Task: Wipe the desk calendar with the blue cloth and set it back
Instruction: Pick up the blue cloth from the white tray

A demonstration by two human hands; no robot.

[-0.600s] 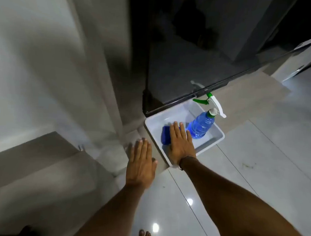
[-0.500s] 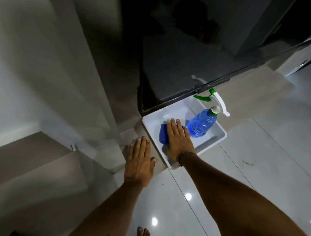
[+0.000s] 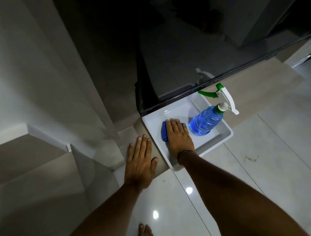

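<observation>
The folded blue cloth (image 3: 164, 133) lies in a white tray (image 3: 221, 138) on the floor. My right hand (image 3: 179, 137) lies flat on top of it, covering most of it, with the fingertips at its far edge. Blue shows to the left of the hand and a little past the little finger. My left hand (image 3: 140, 161) is spread flat and holds nothing, hovering just left of the tray above the tile edge. No desk calendar is in view.
A blue spray bottle (image 3: 204, 123) with a white and green trigger stands in the tray's right half. A glossy black cabinet (image 3: 172, 47) rises right behind the tray. Grey steps (image 3: 33, 166) lie to the left, shiny white floor tiles (image 3: 265, 158) to the right. My bare foot (image 3: 145, 233) shows at the bottom.
My right hand has slid forward over the blue cloth and now covers more of it. The view has shifted closer; my left hand stays flat beside the tray.
</observation>
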